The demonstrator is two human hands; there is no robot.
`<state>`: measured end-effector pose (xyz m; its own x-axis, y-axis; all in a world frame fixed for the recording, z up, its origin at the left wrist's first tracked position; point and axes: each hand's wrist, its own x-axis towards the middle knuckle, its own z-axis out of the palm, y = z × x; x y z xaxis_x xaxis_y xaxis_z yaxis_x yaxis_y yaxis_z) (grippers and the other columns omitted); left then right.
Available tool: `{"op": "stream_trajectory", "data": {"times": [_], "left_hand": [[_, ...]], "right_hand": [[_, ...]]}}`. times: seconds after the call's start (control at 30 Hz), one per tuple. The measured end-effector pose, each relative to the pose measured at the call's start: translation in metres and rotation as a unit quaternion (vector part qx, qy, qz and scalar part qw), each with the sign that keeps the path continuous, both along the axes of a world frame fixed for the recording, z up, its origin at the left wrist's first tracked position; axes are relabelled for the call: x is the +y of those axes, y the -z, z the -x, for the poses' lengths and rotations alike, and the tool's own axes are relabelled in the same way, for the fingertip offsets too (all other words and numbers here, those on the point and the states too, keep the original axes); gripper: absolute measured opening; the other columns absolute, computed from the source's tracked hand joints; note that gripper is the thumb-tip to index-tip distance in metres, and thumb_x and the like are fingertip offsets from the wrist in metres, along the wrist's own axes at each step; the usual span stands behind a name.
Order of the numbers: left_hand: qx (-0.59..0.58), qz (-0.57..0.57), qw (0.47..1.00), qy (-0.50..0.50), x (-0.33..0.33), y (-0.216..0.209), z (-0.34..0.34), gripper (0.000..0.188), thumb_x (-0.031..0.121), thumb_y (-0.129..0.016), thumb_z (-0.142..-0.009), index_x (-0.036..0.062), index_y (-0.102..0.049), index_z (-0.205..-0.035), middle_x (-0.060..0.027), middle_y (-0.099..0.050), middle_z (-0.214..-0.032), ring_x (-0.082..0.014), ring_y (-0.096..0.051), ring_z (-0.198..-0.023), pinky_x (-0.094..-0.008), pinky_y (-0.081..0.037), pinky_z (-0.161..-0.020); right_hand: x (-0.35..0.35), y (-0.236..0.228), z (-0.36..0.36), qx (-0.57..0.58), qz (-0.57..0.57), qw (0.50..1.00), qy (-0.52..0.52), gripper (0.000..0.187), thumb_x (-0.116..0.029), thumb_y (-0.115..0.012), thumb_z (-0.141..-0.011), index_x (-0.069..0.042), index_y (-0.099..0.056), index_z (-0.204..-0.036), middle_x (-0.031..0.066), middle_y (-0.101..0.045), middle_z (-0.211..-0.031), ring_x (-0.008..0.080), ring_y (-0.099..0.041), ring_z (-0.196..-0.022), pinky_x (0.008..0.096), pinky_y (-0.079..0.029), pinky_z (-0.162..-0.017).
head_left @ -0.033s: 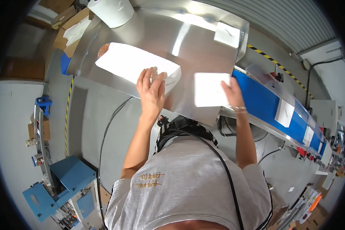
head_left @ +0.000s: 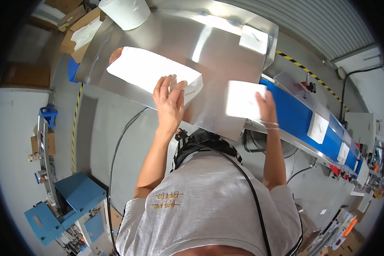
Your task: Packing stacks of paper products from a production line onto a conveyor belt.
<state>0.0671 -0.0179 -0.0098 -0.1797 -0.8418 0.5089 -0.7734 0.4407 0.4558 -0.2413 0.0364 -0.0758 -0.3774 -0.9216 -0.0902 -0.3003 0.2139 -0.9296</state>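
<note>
My right hand (head_left: pixel 267 106) grips the right side of a flat white square piece (head_left: pixel 242 99), held at the right end of the metal table (head_left: pixel 175 36), beside the blue conveyor belt (head_left: pixel 288 112). Glare hides its surface, so paper or packet I cannot tell. Fingers apart and bent, my left hand (head_left: pixel 170 100) rests against the near right end of a long row of white square pieces (head_left: pixel 153 68) lying on the table. Something red and patterned (head_left: pixel 116 55) shows at the row's far left end.
Similar white pieces lie on the belt (head_left: pixel 318 127) and at the table's far right corner (head_left: pixel 253 39). A large white roll (head_left: pixel 126 13) stands at the back left, near an open cardboard box (head_left: pixel 79 55). Black cable (head_left: pixel 123 138) hangs left of me.
My right hand has slid right with the white square piece, toward the belt, and the piece now overlaps the belt's near end. My left hand stays against the row.
</note>
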Motion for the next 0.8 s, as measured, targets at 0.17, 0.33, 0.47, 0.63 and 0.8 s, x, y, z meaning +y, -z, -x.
{"op": "stream_trajectory", "data": {"times": [0.17, 0.33, 0.47, 0.63, 0.8], "left_hand": [[0.010, 0.007, 1.000, 0.007, -0.001, 0.004, 0.000, 0.028, -0.001, -0.067, -0.076, 0.0106, -0.069, -0.101, -0.0094, -0.053, -0.128, -0.0368, -0.042, -0.124, -0.0471, -0.035, -0.101], [-0.008, 0.027, 0.999, 0.033, -0.001, 0.005, -0.001, 0.028, 0.000, -0.069, -0.073, 0.0113, -0.070, -0.099, -0.0123, -0.052, -0.129, -0.0379, -0.041, -0.125, -0.0487, -0.031, -0.103], [-0.047, 0.019, 0.996, 0.076, -0.004, 0.003, -0.006, 0.028, 0.002, -0.069, -0.075, 0.0141, -0.069, -0.101, -0.0140, -0.048, -0.135, -0.0383, -0.037, -0.129, -0.0491, -0.028, -0.106], [-0.040, -0.008, 0.994, 0.097, -0.007, -0.009, -0.002, 0.036, 0.011, -0.072, -0.075, 0.0116, -0.065, -0.110, -0.0155, -0.042, -0.139, -0.0395, -0.031, -0.133, -0.0521, -0.022, -0.108], [-0.035, -0.001, 0.998, 0.049, -0.015, 0.003, -0.028, 0.037, -0.002, -0.064, -0.079, 0.0094, -0.064, -0.113, -0.0112, -0.049, -0.131, -0.0346, -0.041, -0.124, -0.0463, -0.034, -0.101]], "right_hand": [[0.050, 0.017, 0.086, 0.235, -0.096, 0.949, 0.189, 0.046, -0.039, -0.058, -0.090, 0.002, -0.058, -0.108, 0.0205, -0.063, -0.093, 0.0377, -0.059, -0.084, 0.0435, -0.046, -0.079], [0.021, 0.005, 0.053, 0.461, 0.064, 0.879, 0.105, 0.051, -0.029, -0.072, -0.078, -0.003, -0.055, -0.119, 0.0184, -0.060, -0.113, 0.0345, -0.056, -0.105, 0.0430, -0.042, -0.091], [-0.034, -0.049, -0.058, 0.099, 0.105, 0.968, -0.207, 0.052, -0.014, -0.075, -0.075, -0.009, -0.055, -0.124, 0.0136, -0.054, -0.125, 0.0307, -0.051, -0.116, 0.0379, -0.038, -0.101], [-0.076, -0.015, -0.088, 0.085, 0.160, 0.927, -0.328, 0.049, -0.014, -0.073, -0.079, -0.006, -0.052, -0.123, 0.0108, -0.057, -0.118, 0.0227, -0.053, -0.110, 0.0345, -0.043, -0.094], [-0.033, -0.006, -0.062, -0.120, 0.055, 0.988, -0.084, 0.029, -0.025, -0.065, -0.090, -0.001, -0.057, -0.105, 0.0034, -0.060, -0.088, 0.0113, -0.055, -0.076, 0.0264, -0.047, -0.069]]}}
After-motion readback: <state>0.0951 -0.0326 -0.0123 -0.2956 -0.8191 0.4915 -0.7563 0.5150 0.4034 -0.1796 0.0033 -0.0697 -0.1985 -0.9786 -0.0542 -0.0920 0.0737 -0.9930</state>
